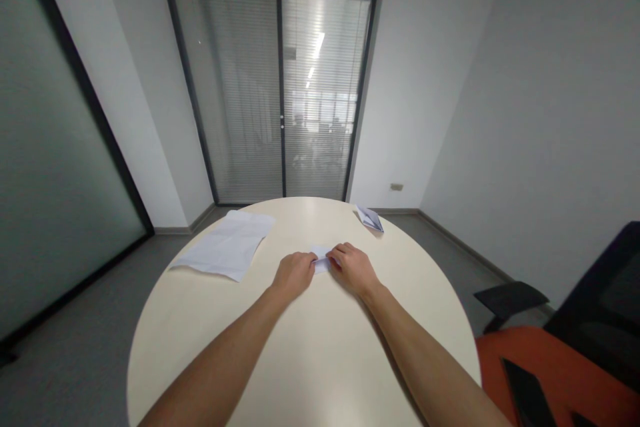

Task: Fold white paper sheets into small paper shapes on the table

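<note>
A small folded piece of white paper [321, 258] lies near the middle of a round cream table [310, 347]. My left hand [294, 273] has its fingers curled on the paper's left side. My right hand [353, 267] pinches its right side with bent fingers. Both hands press the paper against the tabletop, and most of it is hidden under my fingers.
Flat white sheets [227, 245] lie on the table at the far left. A folded paper shape [370, 218] rests at the far right edge. An orange and black chair [565, 347] stands at the right. Glass doors with blinds [280, 87] are behind the table.
</note>
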Available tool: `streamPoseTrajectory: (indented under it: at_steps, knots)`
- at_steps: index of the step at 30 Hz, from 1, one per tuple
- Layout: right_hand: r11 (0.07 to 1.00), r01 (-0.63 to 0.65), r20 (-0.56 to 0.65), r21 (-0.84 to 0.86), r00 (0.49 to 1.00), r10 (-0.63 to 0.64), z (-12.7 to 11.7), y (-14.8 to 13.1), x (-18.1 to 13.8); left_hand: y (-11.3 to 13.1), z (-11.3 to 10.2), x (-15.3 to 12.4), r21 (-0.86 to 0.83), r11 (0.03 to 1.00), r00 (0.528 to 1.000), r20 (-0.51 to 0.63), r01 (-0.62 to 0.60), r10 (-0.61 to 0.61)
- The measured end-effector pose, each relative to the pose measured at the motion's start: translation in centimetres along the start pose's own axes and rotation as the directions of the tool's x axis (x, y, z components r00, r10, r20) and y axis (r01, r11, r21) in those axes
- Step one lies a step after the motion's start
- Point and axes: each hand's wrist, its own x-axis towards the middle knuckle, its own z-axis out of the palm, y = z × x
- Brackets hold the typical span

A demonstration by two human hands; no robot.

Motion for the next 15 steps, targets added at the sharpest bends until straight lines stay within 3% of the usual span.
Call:
streamPoseTrajectory:
  at_steps: [5,12,15]
  knots:
    - [1.0,0.007,0.011,0.008,1.0,-0.007,-0.04,-0.15,-0.07,-0.05,0.0,0.03,-0.038,0.999,0.999,-0.027,-0.022,0.021]
    - [0.991,-0.109,-0.07,0.075,0.991,0.115,-0.35,0.24,-0.21,-0.2,-0.68,0.06,-0.173,0.98,0.949,-0.314,-0.096,0.038]
    - [0.983,-0.137,-0.122,0.12,0.981,0.152,-0.41,0.39,-0.28,-0.05,-0.95,0.01,-0.189,0.978,0.927,-0.374,-0.084,0.008]
